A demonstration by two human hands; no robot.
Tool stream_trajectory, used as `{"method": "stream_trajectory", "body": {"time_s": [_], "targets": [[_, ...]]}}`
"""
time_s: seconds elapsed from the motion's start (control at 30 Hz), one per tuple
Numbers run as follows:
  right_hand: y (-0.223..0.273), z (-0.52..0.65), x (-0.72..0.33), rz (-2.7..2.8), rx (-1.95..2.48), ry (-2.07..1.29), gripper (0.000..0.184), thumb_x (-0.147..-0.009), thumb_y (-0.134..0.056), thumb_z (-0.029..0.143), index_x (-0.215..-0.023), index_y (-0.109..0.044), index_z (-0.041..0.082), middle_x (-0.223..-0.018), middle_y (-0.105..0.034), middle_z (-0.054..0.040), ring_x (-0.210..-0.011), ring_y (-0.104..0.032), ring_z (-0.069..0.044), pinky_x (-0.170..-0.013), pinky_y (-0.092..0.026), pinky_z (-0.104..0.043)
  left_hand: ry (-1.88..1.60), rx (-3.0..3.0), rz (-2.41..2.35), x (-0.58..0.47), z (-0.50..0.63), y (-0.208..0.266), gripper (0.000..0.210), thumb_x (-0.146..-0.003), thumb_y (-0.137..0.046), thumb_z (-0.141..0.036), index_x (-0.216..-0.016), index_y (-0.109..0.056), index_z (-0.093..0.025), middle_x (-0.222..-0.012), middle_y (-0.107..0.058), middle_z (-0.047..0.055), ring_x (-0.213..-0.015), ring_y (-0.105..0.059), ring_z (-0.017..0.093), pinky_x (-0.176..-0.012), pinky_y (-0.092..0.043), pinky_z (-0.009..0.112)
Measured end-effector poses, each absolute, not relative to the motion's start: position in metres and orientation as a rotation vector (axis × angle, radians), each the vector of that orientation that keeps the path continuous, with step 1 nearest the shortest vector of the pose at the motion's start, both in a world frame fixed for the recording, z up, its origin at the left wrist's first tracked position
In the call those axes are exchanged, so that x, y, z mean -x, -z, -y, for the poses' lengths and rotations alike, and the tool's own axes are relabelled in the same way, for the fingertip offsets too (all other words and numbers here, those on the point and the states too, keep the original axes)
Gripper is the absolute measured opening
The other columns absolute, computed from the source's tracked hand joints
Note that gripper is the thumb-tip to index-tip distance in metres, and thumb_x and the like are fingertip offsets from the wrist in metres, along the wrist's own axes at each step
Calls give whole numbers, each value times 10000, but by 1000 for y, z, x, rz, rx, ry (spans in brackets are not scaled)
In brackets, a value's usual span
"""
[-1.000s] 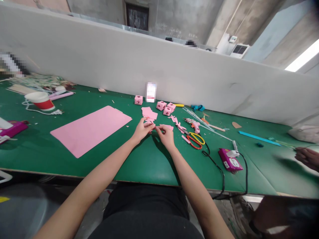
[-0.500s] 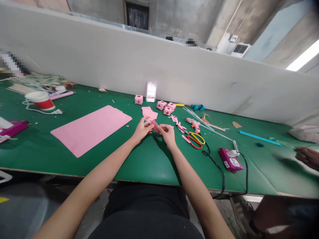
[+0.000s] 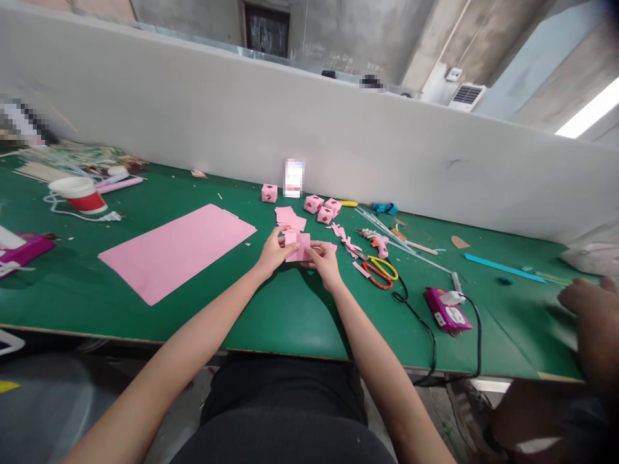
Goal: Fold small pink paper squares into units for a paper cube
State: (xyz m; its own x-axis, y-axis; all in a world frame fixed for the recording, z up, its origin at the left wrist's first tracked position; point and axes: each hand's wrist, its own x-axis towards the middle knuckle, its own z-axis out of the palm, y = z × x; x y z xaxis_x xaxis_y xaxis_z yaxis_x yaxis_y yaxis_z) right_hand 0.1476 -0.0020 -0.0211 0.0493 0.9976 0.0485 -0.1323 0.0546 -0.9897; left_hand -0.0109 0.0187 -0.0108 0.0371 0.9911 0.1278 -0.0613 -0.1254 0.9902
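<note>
A small creased piece of pink paper [image 3: 302,243] is held up between both hands, its face toward me. My left hand [image 3: 275,253] pinches its left side with the thumb in front. On the right edge, my right hand [image 3: 324,261] grips with thumb and fingers; a pink bit shows past its knuckles. Just beyond lie loose pink paper squares [image 3: 292,221]. Several folded pink paper cubes [image 3: 325,214] with diamond-shaped holes stand behind them, one cube [image 3: 269,193] apart to the left. Pink paper scraps [image 3: 349,243] and scissors [image 3: 380,270] with red and yellow handles lie right of my right hand.
A large pink sheet [image 3: 176,254] lies left. A pink glue gun [image 3: 381,245], its black cord and a magenta power socket [image 3: 447,310] are at right. A paper cup [image 3: 78,194] stands far left. A phone [image 3: 293,178] leans on the partition. Another person's hand [image 3: 587,309] is at far right.
The small pink paper has been turned from a tilted, shaded position to face me, its creased panels now showing. At far right, the other person's hand has moved further into view.
</note>
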Motion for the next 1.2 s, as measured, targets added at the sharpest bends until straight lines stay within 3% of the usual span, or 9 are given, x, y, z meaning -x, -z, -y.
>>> {"method": "stream_trajectory", "body": {"time_s": [0.23, 0.47, 0.6, 0.77, 0.87, 1.0, 1.2], "targets": [[24, 0, -152, 1218, 1219, -841, 385, -742, -712, 528, -927, -666, 194, -848, -727, -50, -714, -676, -183, -566, -590, -295, -1267, -1389, -1104, 11, -16, 10, 621, -699, -804, -249, -1255, -539, -174, -993, -735, 69, -883, -711, 219, -827, -567, 351], [24, 1, -153, 1354, 1252, -651, 355, -817, -645, 413, -1093, -670, 190, -958, -755, -77, -761, -694, -183, -711, -572, -327, -1260, -1479, -1142, 13, -19, 14, 612, -705, -785, -238, -1263, -542, -178, -999, -746, 71, -890, -720, 230, -852, -565, 367], [22, 5, -153, 1460, 1279, -515, 260, -865, -600, 350, -1061, -680, 198, -948, -756, -72, -794, -703, -196, -747, -568, -343, -1244, -1469, -1119, 13, -20, 16, 618, -701, -787, -245, -1263, -540, -173, -929, -743, 59, -848, -721, 227, -817, -563, 357], [16, 12, -151, 1645, 1241, -370, 221, -921, -541, 329, -1029, -710, 235, -1083, -750, -80, -985, -695, -222, -850, -562, -370, -1265, -1463, -1112, 14, -22, 19, 595, -705, -790, -265, -1242, -551, -174, -981, -746, 80, -885, -721, 232, -838, -554, 358], [13, 12, -149, 1600, 1162, -452, 217, -898, -591, 378, -953, -738, 228, -1078, -761, -77, -1016, -694, -233, -824, -570, -353, -1290, -1444, -1100, 15, -22, 19, 584, -719, -796, -307, -1237, -561, -175, -991, -743, 87, -921, -721, 242, -859, -550, 364], [12, 8, -150, 1470, 1120, -682, 289, -857, -636, 475, -887, -755, 214, -936, -779, -61, -888, -715, -227, -773, -573, -341, -1325, -1427, -1131, 16, -20, 14, 609, -694, -837, -339, -1229, -589, -185, -953, -744, 75, -920, -721, 248, -891, -540, 373], [12, 4, -152, 1280, 1076, -966, 401, -683, -797, 577, -835, -734, 211, -850, -765, -42, -795, -713, -204, -702, -594, -322, -1353, -1426, -1046, 15, -17, 8, 611, -689, -845, -372, -1221, -617, -176, -1042, -737, 86, -969, -710, 236, -881, -538, 329]]}}
